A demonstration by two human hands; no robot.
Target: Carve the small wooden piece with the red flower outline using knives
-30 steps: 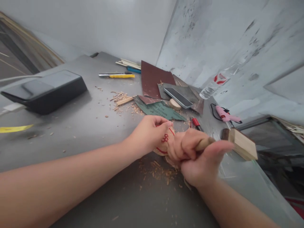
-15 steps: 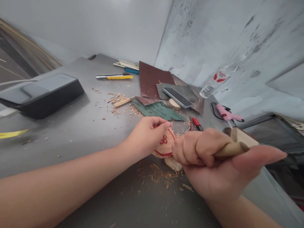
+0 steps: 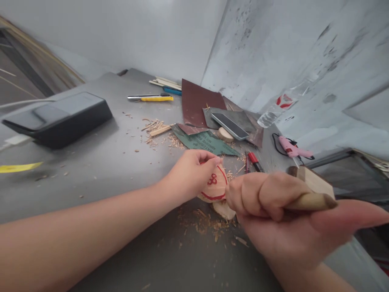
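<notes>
Fingers and thumb of my left hand [image 3: 197,174] pinch the upper left edge of a round wooden disc [image 3: 216,185], which bears red markings and a red line near its rim. My right hand [image 3: 273,202] is wrapped round a wooden handle [image 3: 313,201], its thumb stretched out to the right. The far end of that tool is hidden behind my right fingers, which are at the disc's right edge. Beneath the disc lies a pale wood piece [image 3: 224,209], with shavings [image 3: 209,225] scattered around it.
Green sandpaper [image 3: 206,142], brown sandpaper [image 3: 200,103] and a phone [image 3: 230,125] lie beyond my hands. A yellow cutter [image 3: 156,98] is farther back. At right are a red marker [image 3: 255,161], pink glue gun [image 3: 293,149], wooden block [image 3: 316,181] and bottle [image 3: 278,105]; a black device [image 3: 60,117] sits left.
The view has shifted slightly, so the table objects appear farther right. The handle in my right hand now points farther right and shows more of its length. Both hands keep their holds.
</notes>
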